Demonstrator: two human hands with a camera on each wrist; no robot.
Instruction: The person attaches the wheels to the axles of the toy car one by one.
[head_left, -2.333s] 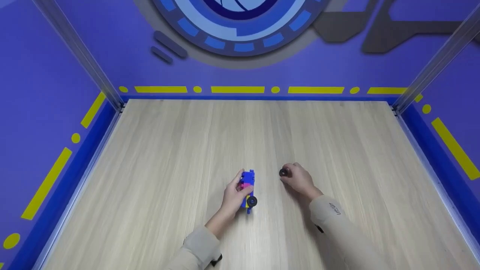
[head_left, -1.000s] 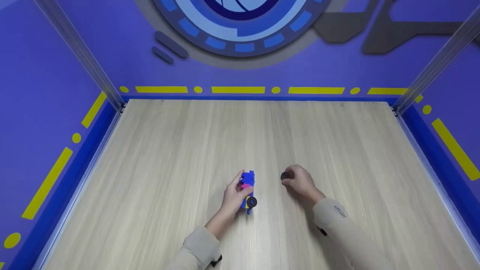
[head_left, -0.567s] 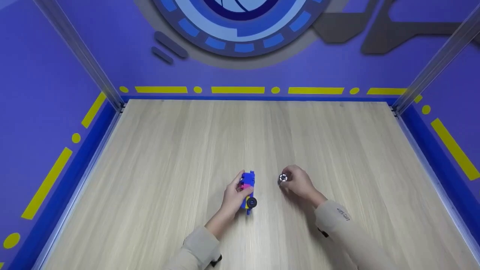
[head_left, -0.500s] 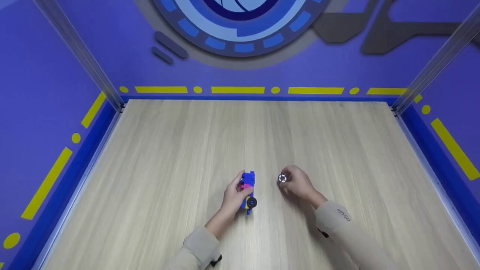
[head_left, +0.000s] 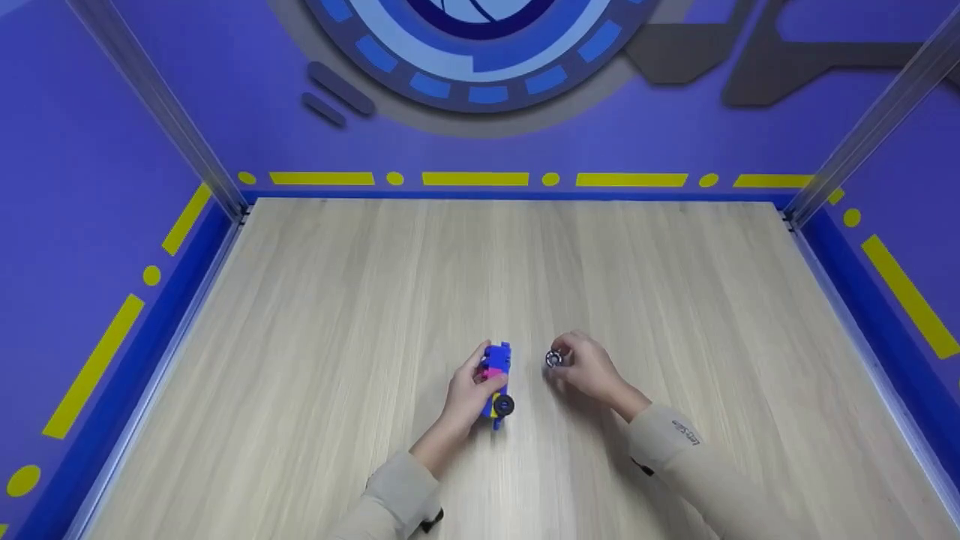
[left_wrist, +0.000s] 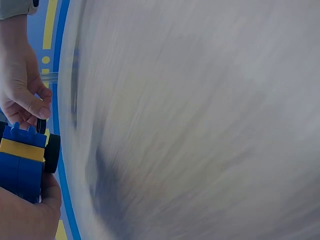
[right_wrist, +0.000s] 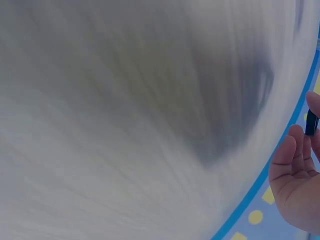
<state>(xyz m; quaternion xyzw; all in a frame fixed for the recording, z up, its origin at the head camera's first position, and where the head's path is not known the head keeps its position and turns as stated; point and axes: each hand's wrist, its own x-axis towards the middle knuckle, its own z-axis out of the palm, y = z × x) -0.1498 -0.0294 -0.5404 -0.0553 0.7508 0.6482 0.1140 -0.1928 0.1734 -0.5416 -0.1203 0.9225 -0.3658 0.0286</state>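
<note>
My left hand (head_left: 465,391) grips a toy car (head_left: 498,358) of blue, pink and yellow building blocks, thumb across its near side. A black wheel (head_left: 504,405) is fitted at the car's lower end; in the left wrist view one black wheel (left_wrist: 52,154) juts from its side by the yellow block (left_wrist: 21,149). To the right, a loose black toy wheel (head_left: 553,359) is pinched between thumb and fingers of my right hand (head_left: 596,369), its pale spoked face turned up. The right wrist view catches that wheel edge-on (right_wrist: 311,122). A small gap separates wheel and car.
Both hands are over a light wood-grain tabletop (head_left: 375,300). Blue-purple panels (head_left: 480,154) with yellow markings enclose it at the back and both sides, joined by metal corner posts (head_left: 161,105).
My right hand has turned the loose wheel from its dark side to its pale spoked face, then brought it slightly left towards the car. My left hand and the car stay nearly still.
</note>
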